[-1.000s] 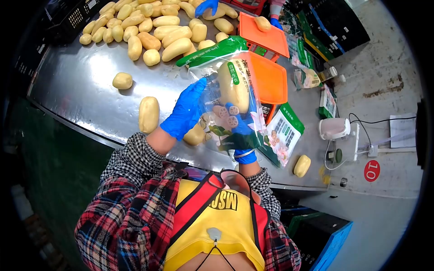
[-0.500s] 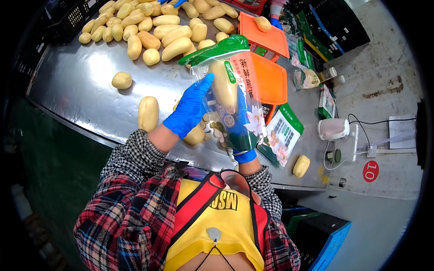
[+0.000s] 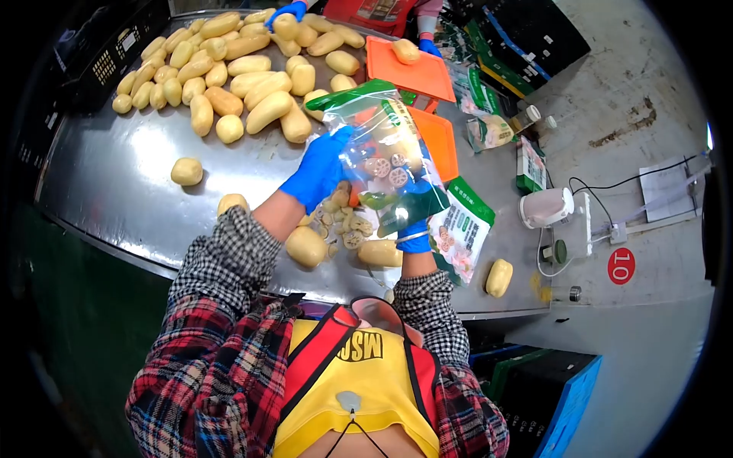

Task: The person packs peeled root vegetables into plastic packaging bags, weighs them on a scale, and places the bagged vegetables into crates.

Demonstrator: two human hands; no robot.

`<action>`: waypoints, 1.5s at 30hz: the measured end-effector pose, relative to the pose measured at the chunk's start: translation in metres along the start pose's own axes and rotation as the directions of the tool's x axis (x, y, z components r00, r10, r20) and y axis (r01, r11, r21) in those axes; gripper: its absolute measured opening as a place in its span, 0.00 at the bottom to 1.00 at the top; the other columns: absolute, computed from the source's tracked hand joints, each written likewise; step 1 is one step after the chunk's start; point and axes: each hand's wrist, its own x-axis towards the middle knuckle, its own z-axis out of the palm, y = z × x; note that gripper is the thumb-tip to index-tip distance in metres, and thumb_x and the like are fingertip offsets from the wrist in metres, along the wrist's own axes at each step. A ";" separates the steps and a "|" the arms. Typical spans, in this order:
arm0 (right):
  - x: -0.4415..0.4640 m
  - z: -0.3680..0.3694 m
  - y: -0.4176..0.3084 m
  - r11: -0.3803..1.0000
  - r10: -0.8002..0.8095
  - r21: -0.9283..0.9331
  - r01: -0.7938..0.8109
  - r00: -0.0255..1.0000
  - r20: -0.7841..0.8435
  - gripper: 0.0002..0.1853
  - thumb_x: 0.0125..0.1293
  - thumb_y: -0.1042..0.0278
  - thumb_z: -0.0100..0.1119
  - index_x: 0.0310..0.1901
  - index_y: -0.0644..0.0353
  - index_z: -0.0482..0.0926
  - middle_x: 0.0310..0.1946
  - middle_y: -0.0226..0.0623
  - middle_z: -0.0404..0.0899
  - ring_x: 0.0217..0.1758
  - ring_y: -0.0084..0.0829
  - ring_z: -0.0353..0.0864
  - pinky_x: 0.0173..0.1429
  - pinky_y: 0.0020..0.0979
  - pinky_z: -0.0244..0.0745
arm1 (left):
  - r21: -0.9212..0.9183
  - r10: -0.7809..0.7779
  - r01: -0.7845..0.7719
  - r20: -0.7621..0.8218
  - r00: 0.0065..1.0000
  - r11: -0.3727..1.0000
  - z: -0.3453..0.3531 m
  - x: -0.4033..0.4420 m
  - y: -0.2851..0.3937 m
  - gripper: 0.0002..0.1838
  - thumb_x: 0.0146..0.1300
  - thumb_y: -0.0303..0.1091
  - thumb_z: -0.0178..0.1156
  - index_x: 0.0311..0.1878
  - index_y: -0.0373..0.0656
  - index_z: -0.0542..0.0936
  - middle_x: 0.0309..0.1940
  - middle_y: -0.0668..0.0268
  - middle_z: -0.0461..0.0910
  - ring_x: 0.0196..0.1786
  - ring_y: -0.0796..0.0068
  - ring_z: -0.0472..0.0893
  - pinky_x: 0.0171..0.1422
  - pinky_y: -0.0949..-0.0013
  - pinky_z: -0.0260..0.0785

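A clear plastic bag (image 3: 365,143) with a green top and printed lotus flowers and slices is held up over the table. A pale lotus root (image 3: 407,146) shows through its plastic. My left hand (image 3: 319,169), blue-gloved, is closed on the bag's left edge. Behind the bag's lower right side, my right hand (image 3: 414,238) supports it, its fingers partly hidden by the print. Below the bag lie lotus root slices and scraps (image 3: 353,227). Two thick lotus root pieces, one at left (image 3: 306,246) and one at right (image 3: 379,253), rest near the table's front edge.
Many lotus roots (image 3: 248,84) are heaped on the metal table (image 3: 99,183). Orange scales (image 3: 412,69) stand behind the bag. A filled printed bag (image 3: 462,229) lies to the right, beside a single root (image 3: 499,278). A co-worker's gloved hand (image 3: 287,14) is at the heap.
The bag has tipped, its lower end swinging toward me and right, and the root inside shows less. My view has shifted slightly. The co-worker's hand now touches a root.
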 end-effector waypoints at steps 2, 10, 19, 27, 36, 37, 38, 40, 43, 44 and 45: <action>0.016 -0.009 0.020 0.995 0.003 -0.096 -0.006 0.999 -0.038 0.15 0.68 0.61 0.53 0.50 0.61 0.79 0.42 0.42 0.82 0.42 0.31 0.83 0.47 0.30 0.77 | 0.095 -0.023 0.023 -0.007 1.000 0.995 0.015 0.025 0.004 0.18 0.72 0.37 0.48 0.60 0.39 0.72 0.52 0.58 0.79 0.51 0.67 0.81 0.44 0.62 0.82; 0.034 -0.019 0.072 0.983 -0.023 -0.185 -0.002 0.991 -0.131 0.12 0.61 0.68 0.59 0.45 0.61 0.81 0.36 0.38 0.83 0.38 0.30 0.82 0.45 0.28 0.76 | 0.913 0.793 -0.403 0.204 0.574 0.057 0.022 0.055 -0.048 0.32 0.64 0.48 0.60 0.63 0.35 0.67 0.51 0.56 0.77 0.47 0.64 0.82 0.47 0.63 0.78; 0.021 -0.011 0.124 0.998 0.054 0.036 -0.053 0.998 -0.032 0.18 0.70 0.63 0.50 0.58 0.62 0.70 0.45 0.36 0.79 0.46 0.31 0.79 0.52 0.32 0.74 | 0.854 0.230 -0.363 0.464 0.855 -0.373 0.055 -0.003 -0.078 0.43 0.50 0.35 0.65 0.72 0.46 0.61 0.44 0.60 0.74 0.43 0.60 0.76 0.45 0.55 0.69; 0.018 -0.009 0.115 0.955 -0.024 -0.298 0.006 0.998 -0.054 0.15 0.65 0.65 0.55 0.50 0.63 0.77 0.45 0.40 0.80 0.45 0.33 0.79 0.50 0.32 0.74 | 0.861 0.340 -0.397 0.494 0.800 -0.317 0.011 0.001 -0.118 0.34 0.51 0.26 0.58 0.66 0.44 0.67 0.34 0.59 0.77 0.36 0.57 0.78 0.38 0.57 0.71; 0.045 -0.004 0.132 0.986 0.016 -0.165 -0.006 0.998 0.062 0.13 0.64 0.69 0.55 0.47 0.64 0.78 0.45 0.41 0.80 0.44 0.33 0.79 0.48 0.32 0.74 | 0.826 0.293 -0.545 0.561 0.774 -0.141 0.001 0.017 -0.134 0.19 0.64 0.31 0.53 0.58 0.42 0.73 0.36 0.54 0.77 0.38 0.52 0.78 0.41 0.56 0.72; 0.048 -0.006 0.137 0.988 0.029 -0.151 -0.018 0.997 0.072 0.12 0.63 0.69 0.56 0.47 0.64 0.78 0.44 0.41 0.80 0.44 0.33 0.79 0.48 0.32 0.73 | 0.830 0.324 -0.539 0.554 0.767 -0.143 0.000 0.015 -0.135 0.21 0.64 0.33 0.55 0.60 0.41 0.72 0.37 0.54 0.77 0.38 0.52 0.77 0.42 0.56 0.71; 0.052 -0.006 0.139 0.990 0.037 -0.139 -0.025 0.996 0.082 0.12 0.63 0.69 0.56 0.46 0.64 0.78 0.44 0.42 0.80 0.43 0.33 0.79 0.48 0.32 0.73 | 0.827 0.348 -0.544 0.555 0.755 -0.139 -0.002 0.010 -0.132 0.23 0.64 0.35 0.56 0.61 0.41 0.71 0.38 0.55 0.77 0.39 0.52 0.77 0.42 0.56 0.71; 0.059 -0.007 0.142 0.992 0.047 -0.124 -0.035 0.995 0.094 0.12 0.63 0.70 0.56 0.46 0.65 0.78 0.44 0.42 0.80 0.43 0.33 0.78 0.47 0.33 0.73 | 0.912 0.234 -0.383 0.408 0.882 -0.146 0.001 -0.011 -0.088 0.26 0.62 0.37 0.59 0.63 0.40 0.69 0.38 0.56 0.76 0.40 0.53 0.77 0.43 0.55 0.71; 0.053 -0.012 0.143 0.989 0.097 -0.120 -0.082 0.987 0.125 0.11 0.62 0.72 0.56 0.45 0.65 0.79 0.44 0.42 0.80 0.43 0.33 0.78 0.47 0.33 0.73 | 0.953 0.382 -0.298 0.294 0.876 -0.049 -0.057 -0.060 -0.043 0.30 0.58 0.40 0.65 0.64 0.42 0.71 0.46 0.55 0.77 0.47 0.52 0.77 0.53 0.56 0.70; 0.049 -0.016 0.142 0.989 0.107 -0.116 -0.093 0.986 0.125 0.11 0.62 0.72 0.56 0.45 0.65 0.79 0.44 0.42 0.80 0.43 0.34 0.78 0.47 0.33 0.73 | 0.942 0.572 -0.323 0.317 0.757 -0.094 -0.087 -0.071 -0.031 0.29 0.58 0.36 0.65 0.63 0.42 0.72 0.51 0.55 0.77 0.53 0.54 0.76 0.59 0.58 0.68; 0.042 -0.019 0.142 0.988 0.119 -0.113 -0.104 0.984 0.131 0.11 0.62 0.73 0.56 0.44 0.66 0.79 0.44 0.43 0.80 0.43 0.34 0.78 0.46 0.33 0.73 | 0.982 0.600 -0.187 0.166 0.782 -0.028 -0.119 -0.086 -0.015 0.28 0.58 0.31 0.65 0.63 0.42 0.72 0.54 0.56 0.76 0.56 0.57 0.75 0.62 0.60 0.66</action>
